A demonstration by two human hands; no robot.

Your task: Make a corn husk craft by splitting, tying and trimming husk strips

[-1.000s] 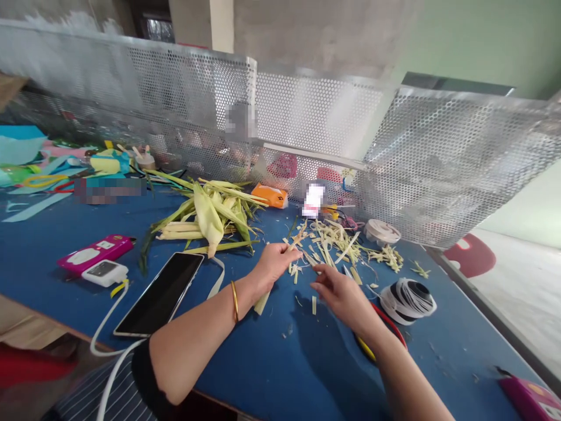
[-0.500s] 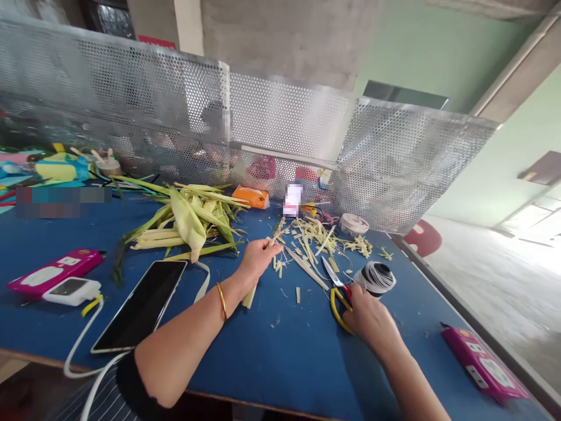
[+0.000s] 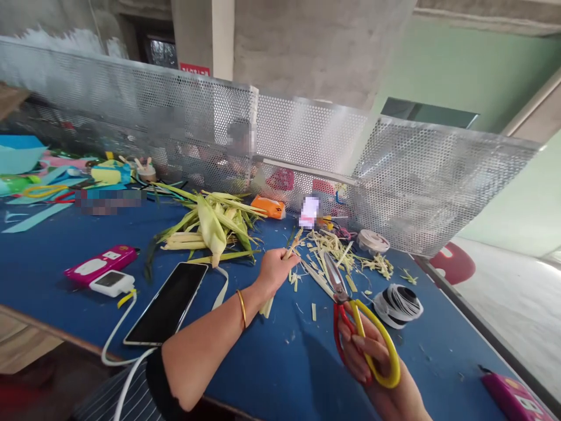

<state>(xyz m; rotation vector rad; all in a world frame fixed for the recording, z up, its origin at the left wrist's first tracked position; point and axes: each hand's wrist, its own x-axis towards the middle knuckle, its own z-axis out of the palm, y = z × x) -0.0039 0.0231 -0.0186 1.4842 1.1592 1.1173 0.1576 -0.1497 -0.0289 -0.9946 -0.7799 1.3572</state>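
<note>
My left hand (image 3: 275,273) is closed around a thin bundle of pale corn husk (image 3: 293,242). Its frayed tip sticks out above my fingers, and the flat lower end shows beneath the palm. In my right hand (image 3: 372,354) are scissors (image 3: 336,280) with one red and one yellow handle; my fingers pass through the handles. The blades point up and away, nearly together, and overlap the husk scraps (image 3: 331,248) in view. A pile of green and cream corn husks (image 3: 210,231) lies beyond my left hand.
On the blue table (image 3: 272,362) are a black-screened tablet (image 3: 169,304) with a white cable, a magenta device (image 3: 103,263), a black-and-white thread spool (image 3: 398,304), a tape roll (image 3: 372,241) and an orange packet (image 3: 268,207). A perforated metal screen (image 3: 307,131) stands behind.
My right hand has lifted the scissors off the table and turned, with fingers now through the handles. My left hand keeps its hold on the husk. The view has shifted left.
</note>
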